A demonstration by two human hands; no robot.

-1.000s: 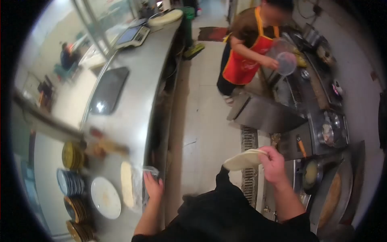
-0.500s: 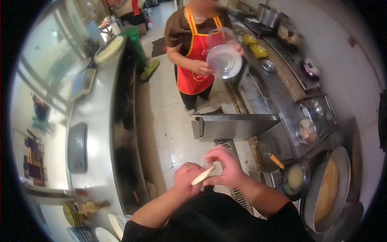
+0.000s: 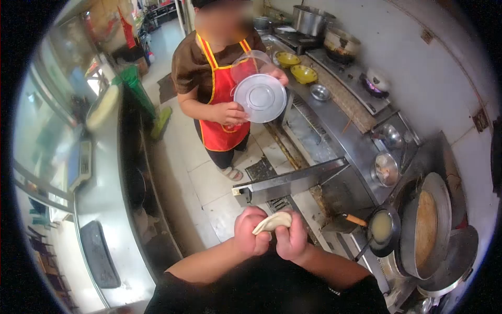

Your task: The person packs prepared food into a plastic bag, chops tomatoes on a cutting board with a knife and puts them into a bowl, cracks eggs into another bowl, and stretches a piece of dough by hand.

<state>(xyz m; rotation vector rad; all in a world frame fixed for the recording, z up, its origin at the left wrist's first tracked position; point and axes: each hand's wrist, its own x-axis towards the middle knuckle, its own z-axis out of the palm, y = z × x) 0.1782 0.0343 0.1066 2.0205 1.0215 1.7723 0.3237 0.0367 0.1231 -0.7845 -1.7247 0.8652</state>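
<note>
A pale, folded piece of dough [image 3: 272, 222] is held between my two hands in front of my body. My left hand [image 3: 251, 232] is closed on its left end, thumb pressed against it. The fingers of my right hand [image 3: 291, 236] are wrapped round the right end. The dough bends in a curve between them. Beyond my hands a co-worker in a red apron [image 3: 221, 134] stands in the aisle, holding a clear round plastic lid or container [image 3: 260, 98].
On the right are a large pan [image 3: 428, 230] with a browned flatbread, a small pan [image 3: 383, 230] with yellow liquid, metal bowls [image 3: 387, 168] and stoves with pots [image 3: 342, 44]. A steel counter [image 3: 107, 209] runs along the left, bearing a dark tray [image 3: 98, 255].
My left hand has come from the left counter to the dough, and both hands now bend it. The view has swung right, and the co-worker faces me more closely.
</note>
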